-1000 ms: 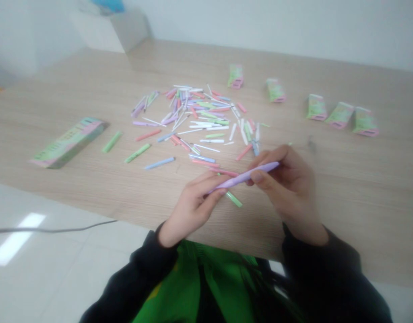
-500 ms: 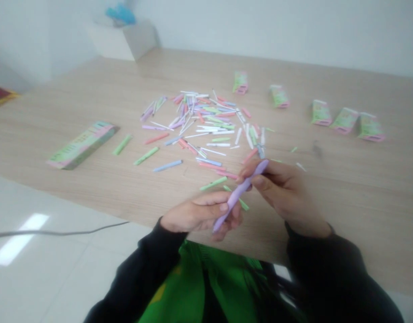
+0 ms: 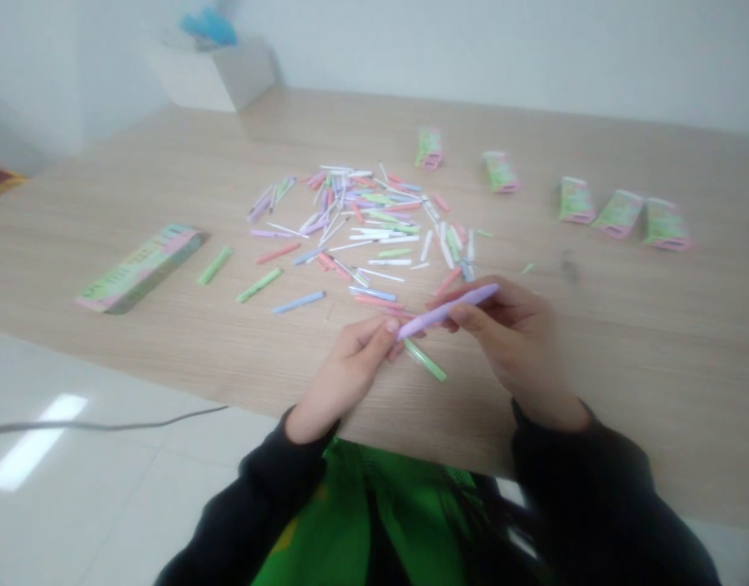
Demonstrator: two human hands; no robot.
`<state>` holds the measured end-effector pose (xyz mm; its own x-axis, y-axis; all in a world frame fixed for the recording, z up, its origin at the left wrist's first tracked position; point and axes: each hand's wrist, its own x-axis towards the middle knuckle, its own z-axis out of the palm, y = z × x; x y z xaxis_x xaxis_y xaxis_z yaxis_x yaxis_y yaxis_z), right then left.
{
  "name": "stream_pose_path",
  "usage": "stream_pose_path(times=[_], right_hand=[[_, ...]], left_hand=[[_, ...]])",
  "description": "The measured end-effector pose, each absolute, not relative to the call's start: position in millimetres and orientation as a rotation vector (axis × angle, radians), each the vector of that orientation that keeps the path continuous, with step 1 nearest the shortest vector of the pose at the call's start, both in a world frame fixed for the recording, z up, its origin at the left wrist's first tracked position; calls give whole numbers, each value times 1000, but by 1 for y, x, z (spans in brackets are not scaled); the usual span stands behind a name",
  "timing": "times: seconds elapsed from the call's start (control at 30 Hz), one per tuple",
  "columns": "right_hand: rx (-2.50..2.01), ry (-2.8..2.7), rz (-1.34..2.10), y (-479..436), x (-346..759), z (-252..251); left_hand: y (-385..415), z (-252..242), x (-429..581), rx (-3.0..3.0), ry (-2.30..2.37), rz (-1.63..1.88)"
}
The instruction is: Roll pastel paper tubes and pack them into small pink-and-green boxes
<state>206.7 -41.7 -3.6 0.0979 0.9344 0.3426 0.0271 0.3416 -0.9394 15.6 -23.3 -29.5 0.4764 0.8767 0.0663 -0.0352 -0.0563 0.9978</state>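
Observation:
A purple pen [image 3: 439, 316] is held between both hands above the table's near part, its right end slightly higher in view. My left hand [image 3: 356, 358] pinches its left end with thumb and fingers. My right hand [image 3: 512, 334] grips it near the right end, the tip sticking out past the thumb. Just below the pen, a green pen [image 3: 426, 360] lies on the table. Beyond my hands spreads a loose pile of pen parts [image 3: 374, 212] in white, purple, green, red and blue.
A long green and pink box [image 3: 141, 268] lies at the left. Several small green and pink boxes [image 3: 575, 200] stand at the back right. A white box [image 3: 212, 77] with something blue inside is at the back left. A cable [image 3: 136, 426] crosses the floor.
The purple pen has turned from a steep slant to a flatter one. My left hand has moved up and left with its end of the pen. The whole view has shifted slightly.

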Motion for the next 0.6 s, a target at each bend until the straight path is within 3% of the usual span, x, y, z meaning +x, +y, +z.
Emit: stream_pose_path(times=[0.3,0.5,0.6], right_hand=[[-1037,-1330,869,-46,207,-7],[-1119,-1352,831,-46,208,-10],[-1113,-1373,850,-46,209,-12]], left_hand=[[-22,-38,15,1199,704,657],[-20,-32,18,1189,770,778],[-21,-32,16,1165,717,643]])
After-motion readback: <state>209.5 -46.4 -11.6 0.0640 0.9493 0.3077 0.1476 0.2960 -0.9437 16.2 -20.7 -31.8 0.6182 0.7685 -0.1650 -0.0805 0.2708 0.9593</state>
